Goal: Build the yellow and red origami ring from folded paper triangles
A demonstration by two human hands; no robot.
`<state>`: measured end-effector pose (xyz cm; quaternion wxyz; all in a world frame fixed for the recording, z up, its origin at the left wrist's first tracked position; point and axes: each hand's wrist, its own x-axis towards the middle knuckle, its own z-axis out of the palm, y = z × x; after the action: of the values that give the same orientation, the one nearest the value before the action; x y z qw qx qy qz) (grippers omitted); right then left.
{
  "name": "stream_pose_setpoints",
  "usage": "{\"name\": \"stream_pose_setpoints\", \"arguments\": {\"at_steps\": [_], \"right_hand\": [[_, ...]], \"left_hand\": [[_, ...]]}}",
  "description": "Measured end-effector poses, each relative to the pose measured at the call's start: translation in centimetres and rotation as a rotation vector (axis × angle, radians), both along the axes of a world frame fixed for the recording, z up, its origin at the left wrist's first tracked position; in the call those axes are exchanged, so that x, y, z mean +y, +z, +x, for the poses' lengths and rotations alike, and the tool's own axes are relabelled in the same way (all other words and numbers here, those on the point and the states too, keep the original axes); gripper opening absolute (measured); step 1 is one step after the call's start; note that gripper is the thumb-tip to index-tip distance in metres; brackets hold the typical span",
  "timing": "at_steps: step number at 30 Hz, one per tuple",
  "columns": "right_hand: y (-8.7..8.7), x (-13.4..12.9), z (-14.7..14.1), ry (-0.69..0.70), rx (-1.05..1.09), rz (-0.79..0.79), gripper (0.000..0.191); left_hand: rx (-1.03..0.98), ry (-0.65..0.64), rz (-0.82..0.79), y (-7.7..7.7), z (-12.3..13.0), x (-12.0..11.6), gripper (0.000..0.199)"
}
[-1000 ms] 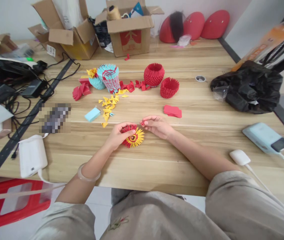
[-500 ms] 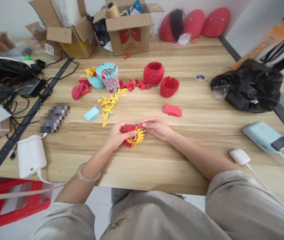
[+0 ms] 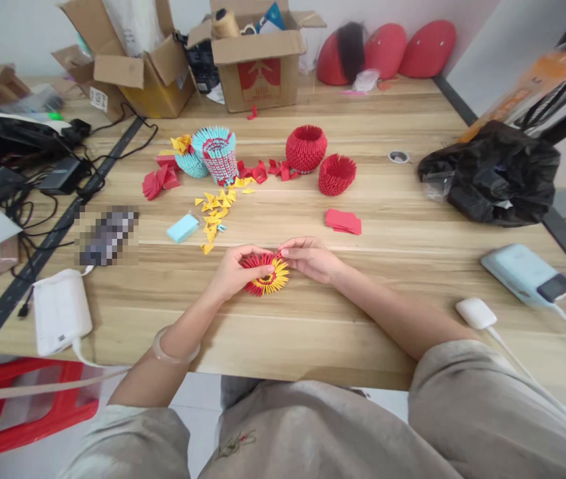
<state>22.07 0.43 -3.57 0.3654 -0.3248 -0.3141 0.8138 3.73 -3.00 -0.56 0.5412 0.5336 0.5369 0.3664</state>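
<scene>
My left hand (image 3: 237, 271) is closed on a round ring of folded paper pieces (image 3: 277, 281), red on its left part and yellow on its right, with the thumb across its top. At the ring's upper right edge, my right hand (image 3: 310, 258) pinches a small red folded paper piece (image 3: 279, 255) that touches the ring. Beyond the hands lie loose yellow folded paper pieces (image 3: 219, 206), a light blue paper stack (image 3: 183, 228) and a stack of red paper slips (image 3: 343, 221).
Farther back stand a blue and red folded-paper vase (image 3: 219, 159), a round red paper vase (image 3: 306, 150) and a smaller red one (image 3: 337, 175). Cardboard boxes (image 3: 263, 73) line the back. A black plastic bag (image 3: 492, 176) sits right; a white power bank (image 3: 62, 311) lies left.
The small red piece and my right fingers sit slightly lower against the ring's edge. My left hand keeps its hold, and the view has shifted a little.
</scene>
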Motion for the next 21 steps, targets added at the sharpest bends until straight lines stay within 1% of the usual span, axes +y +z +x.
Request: {"name": "stream_pose_setpoints", "arguments": {"at_steps": [6, 9, 14, 18, 21], "right_hand": [[-0.1, 0.3, 0.1, 0.005, -0.138, 0.168, 0.023], [0.0, 0.3, 0.2, 0.018, -0.185, 0.22, 0.023], [0.3, -0.1, 0.2, 0.02, -0.182, 0.297, 0.022], [0.2, -0.4, -0.1, -0.011, -0.163, 0.35, 0.022], [0.1, -0.6, -0.2, -0.025, -0.161, 0.373, 0.022]], "left_hand": [[-0.006, -0.031, -0.057, 0.0, 0.1, 0.0, 0.049], [-0.028, -0.009, -0.069, -0.4, 0.2, -0.1, 0.048], [-0.066, 0.051, -0.044, -1.0, 0.5, -0.2, 0.043], [-0.099, 0.087, -0.024, -1.3, 0.6, -0.3, 0.042], [-0.107, 0.088, -0.007, -1.4, 0.6, -0.3, 0.04]]}}
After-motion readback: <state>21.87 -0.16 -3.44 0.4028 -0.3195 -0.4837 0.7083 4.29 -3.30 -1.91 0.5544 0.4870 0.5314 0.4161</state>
